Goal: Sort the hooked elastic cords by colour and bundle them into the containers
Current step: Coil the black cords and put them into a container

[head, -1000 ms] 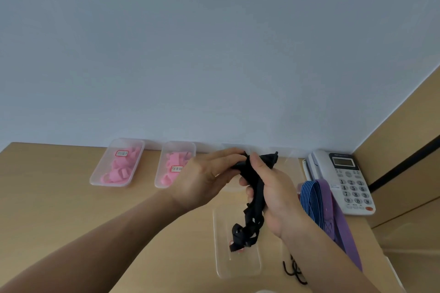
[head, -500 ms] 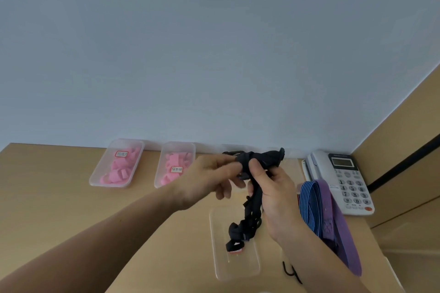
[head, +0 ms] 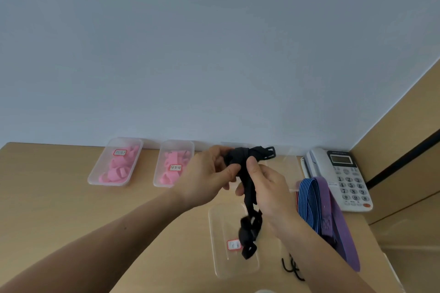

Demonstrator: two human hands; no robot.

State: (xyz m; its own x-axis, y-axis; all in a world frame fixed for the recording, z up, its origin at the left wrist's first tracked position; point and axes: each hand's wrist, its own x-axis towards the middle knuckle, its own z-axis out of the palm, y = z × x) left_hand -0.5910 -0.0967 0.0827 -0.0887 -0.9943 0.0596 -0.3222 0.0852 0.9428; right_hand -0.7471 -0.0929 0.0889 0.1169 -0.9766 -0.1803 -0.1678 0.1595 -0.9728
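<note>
The fingers of the left hand pinch the wound top of the black cord, and the right hand curls thumb and fingers round the strand just below. The cord hangs in the air, its tail dangling over the clear container near the counter's front edge, right of the middle; if either pinch eases, the springy elastic would likely unwind; the hook jutting from the top could snag the webbing; the dangling tail could drag the light container askew. The cord is flat, matte, limp woven band, its hook hard plastic; the container is thin, shallow and round-cornered; two like containers along the far edge hold pink cords; a blue striped cord and a purple cord, both flat, lie by the right edge.
</note>
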